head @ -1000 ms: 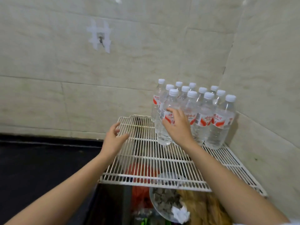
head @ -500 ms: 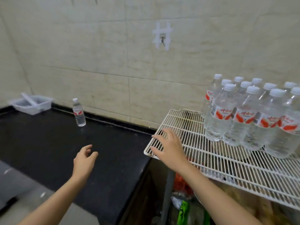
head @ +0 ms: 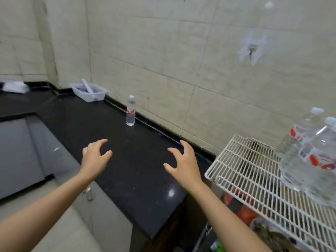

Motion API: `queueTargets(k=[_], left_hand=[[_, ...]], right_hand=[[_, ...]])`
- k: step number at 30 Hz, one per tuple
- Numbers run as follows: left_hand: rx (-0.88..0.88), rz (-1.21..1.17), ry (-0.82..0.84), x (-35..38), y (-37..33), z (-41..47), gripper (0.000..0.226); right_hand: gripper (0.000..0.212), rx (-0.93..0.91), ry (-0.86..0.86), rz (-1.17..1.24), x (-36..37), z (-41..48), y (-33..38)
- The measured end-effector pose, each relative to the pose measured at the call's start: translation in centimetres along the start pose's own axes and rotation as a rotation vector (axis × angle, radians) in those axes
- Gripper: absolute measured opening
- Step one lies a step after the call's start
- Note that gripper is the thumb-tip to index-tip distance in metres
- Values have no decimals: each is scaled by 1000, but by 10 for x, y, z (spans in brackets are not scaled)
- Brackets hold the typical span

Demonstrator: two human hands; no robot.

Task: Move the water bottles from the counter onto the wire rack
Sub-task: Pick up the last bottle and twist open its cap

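Note:
One clear water bottle (head: 130, 110) with a white cap and red label stands upright on the black counter (head: 116, 146), close to the tiled wall. The white wire rack (head: 241, 171) juts out at the right and carries a cluster of bottles (head: 307, 151), blurred at the frame's edge. My left hand (head: 95, 157) and my right hand (head: 183, 161) both hover over the counter, fingers spread and curled, holding nothing. Both hands are well short of the lone bottle.
A white plastic basket (head: 89, 90) with a stick-like item sits far back on the counter by the wall. A white object (head: 15, 87) lies at the far left corner. A grey floor area (head: 20, 155) lies left. Red items (head: 243, 211) sit under the rack.
The view swung left from the rack to the counter. My right hand left the rack's corner and now hovers over the counter; my left hand moved forward toward the lone bottle.

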State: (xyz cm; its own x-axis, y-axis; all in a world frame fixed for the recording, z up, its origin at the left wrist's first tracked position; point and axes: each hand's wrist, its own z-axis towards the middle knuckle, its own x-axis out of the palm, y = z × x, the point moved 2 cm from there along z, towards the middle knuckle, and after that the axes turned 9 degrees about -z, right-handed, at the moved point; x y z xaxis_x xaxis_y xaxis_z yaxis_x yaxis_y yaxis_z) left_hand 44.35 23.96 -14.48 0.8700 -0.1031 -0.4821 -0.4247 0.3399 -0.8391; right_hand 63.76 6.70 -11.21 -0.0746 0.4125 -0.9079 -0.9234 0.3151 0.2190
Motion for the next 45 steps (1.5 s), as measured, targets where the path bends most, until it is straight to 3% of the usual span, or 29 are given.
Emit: queueTargets(k=[14, 22, 32, 38, 42, 45], left_hand=[[-129, 1, -275, -197, 135, 98, 47], [-415, -40, -379, -244, 255, 109, 47], [-394, 22, -272, -219, 292, 220, 47], [-282, 66, -136, -165, 286, 348, 47], [-191, 117, -50, -128, 278, 431, 47], [-161, 137, 9, -99, 276, 477, 48]], right_hand=[[51, -206, 107, 56, 137, 154, 204], [52, -70, 283, -1, 207, 208, 218], [52, 4, 219, 81, 272, 340, 238], [51, 270, 29, 131, 267, 479, 162], [53, 487, 1, 161, 276, 540, 109], [56, 543, -16, 163, 290, 572, 89]])
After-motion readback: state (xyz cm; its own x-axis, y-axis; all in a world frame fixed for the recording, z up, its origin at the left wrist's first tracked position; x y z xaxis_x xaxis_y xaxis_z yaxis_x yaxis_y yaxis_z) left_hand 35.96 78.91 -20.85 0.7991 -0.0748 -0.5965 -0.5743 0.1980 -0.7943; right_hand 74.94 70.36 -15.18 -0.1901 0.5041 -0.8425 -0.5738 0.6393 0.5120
